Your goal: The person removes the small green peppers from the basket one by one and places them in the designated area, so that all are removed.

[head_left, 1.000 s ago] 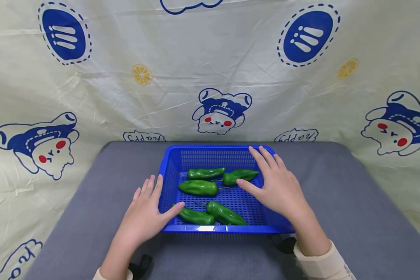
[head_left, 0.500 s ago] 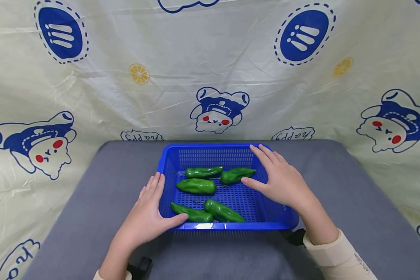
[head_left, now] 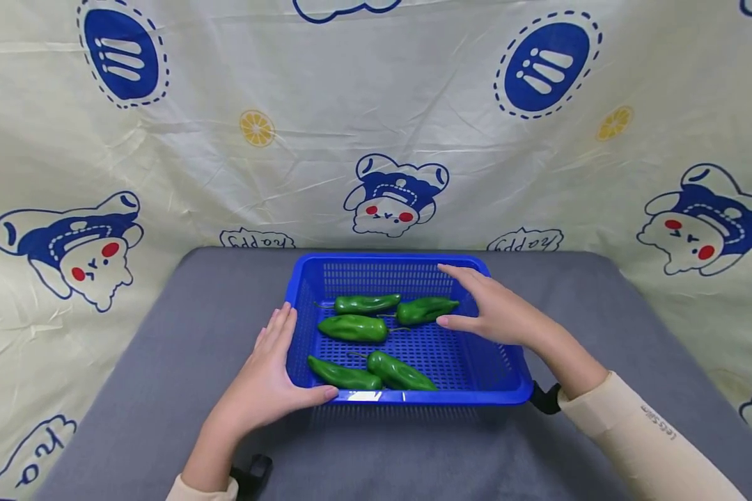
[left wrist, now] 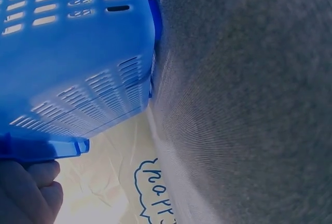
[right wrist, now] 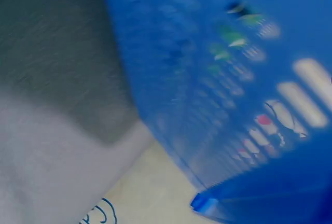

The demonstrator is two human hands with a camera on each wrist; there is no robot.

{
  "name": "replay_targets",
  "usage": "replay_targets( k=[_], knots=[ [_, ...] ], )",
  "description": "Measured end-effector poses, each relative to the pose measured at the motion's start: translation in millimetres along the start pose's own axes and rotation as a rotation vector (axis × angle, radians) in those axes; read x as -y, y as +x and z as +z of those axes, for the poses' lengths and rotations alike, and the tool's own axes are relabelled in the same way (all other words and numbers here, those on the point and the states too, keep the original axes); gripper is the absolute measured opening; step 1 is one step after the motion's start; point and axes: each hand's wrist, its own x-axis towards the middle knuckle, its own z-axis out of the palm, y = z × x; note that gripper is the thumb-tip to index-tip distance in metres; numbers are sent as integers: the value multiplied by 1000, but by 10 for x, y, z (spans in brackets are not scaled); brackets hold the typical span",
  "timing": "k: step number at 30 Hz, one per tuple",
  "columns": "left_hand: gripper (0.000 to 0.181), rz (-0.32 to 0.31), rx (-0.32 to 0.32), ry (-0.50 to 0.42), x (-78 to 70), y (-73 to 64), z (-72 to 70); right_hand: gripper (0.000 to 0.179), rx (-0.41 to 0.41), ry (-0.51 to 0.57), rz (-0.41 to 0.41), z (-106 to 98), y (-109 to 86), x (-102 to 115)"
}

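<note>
My left hand (head_left: 260, 372) is at the left of the head view, uncurled, the fingers lying straight along the left rim of the blue basket (head_left: 429, 398) and the thumb stretched over its near-left corner. My right hand (head_left: 501, 306) is right of centre, also released, its fingers extended and the thumb spread apart from them above the basket's right side; I cannot tell whether it touches the rim.

The basket sits in the centre of the frame on the grey tabletop (head_left: 188, 348). Inside it I count five green peppers (head_left: 353, 328): two lie across its upper part, one sits just below them toward the left, and two rest beside each other along the near wall.

In the left wrist view, the basket's slotted wall fills the upper left, with my fingers at the lower left next to the rim. In the right wrist view the wall is blurred, and green shows through the slots.

My cream sleeves (head_left: 652, 431) enter from the bottom edge and lower right. A pale printed cloth (head_left: 326, 90) hangs across the top of the frame.
</note>
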Motion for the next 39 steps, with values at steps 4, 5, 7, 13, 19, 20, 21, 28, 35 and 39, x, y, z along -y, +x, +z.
replay_targets(
  k=[4, 5, 7, 13, 19, 20, 21, 28, 35, 39],
  knots=[
    [134, -6, 0, 10, -5, -2, -2, 89, 18, -81, -2, 91, 115, -31],
    [134, -7, 0, 9, -8, -1, -4, 89, 21, -106, 1, 115, 139, -32],
    [134, -10, 3, 13, -15, 0, -5, 86, 27, -155, 6, 164, 183, -32],
    [134, -12, 8, 21, -21, 5, 0, 82, 27, -266, 23, 287, 306, -44],
    [132, -5, 9, 18, -17, 7, 2, 86, 68, -290, 49, 345, 422, -71],
    [132, -2, 8, 21, -16, 9, 3, 87, 83, -284, 53, 348, 438, -73],
    [132, 0, 8, 21, -19, 10, 4, 88, 98, -275, 60, 349, 452, -72],
    [131, 7, 8, 26, -23, 3, -1, 91, 186, -232, 112, 325, 522, -51],
    [132, 16, 6, 23, -27, 3, -12, 88, 232, -260, 121, 318, 539, -22],
    [131, 16, 4, 25, -33, 9, -17, 90, 276, -242, 151, 312, 552, 7]
  ],
)
